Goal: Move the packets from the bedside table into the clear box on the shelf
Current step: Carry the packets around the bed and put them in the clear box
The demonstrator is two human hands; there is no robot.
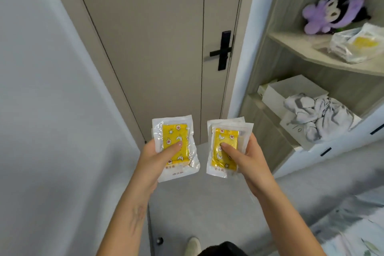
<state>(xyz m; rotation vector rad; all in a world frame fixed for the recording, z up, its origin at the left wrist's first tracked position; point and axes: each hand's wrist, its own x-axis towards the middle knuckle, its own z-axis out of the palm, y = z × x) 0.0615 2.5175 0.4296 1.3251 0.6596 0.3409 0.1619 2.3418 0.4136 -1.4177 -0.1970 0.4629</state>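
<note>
My left hand [154,159] grips a clear packet with a yellow patterned insert [175,145], thumb pressed on its face. In my right hand [247,155] is a small stack of the same yellow packets [225,145], also pinned under the thumb. Both are held at chest height above the grey floor, in front of a closed door. The clear box [353,44] sits on the upper shelf at the right, with several packets inside it, one showing yellow. The bedside table is out of view.
A purple plush toy [332,10] lies on the upper shelf behind the clear box. White boxes and a crumpled grey-white cloth [318,114] fill the lower shelf. The beige door with a black handle [223,51] is straight ahead. A bed edge [353,224] is at lower right.
</note>
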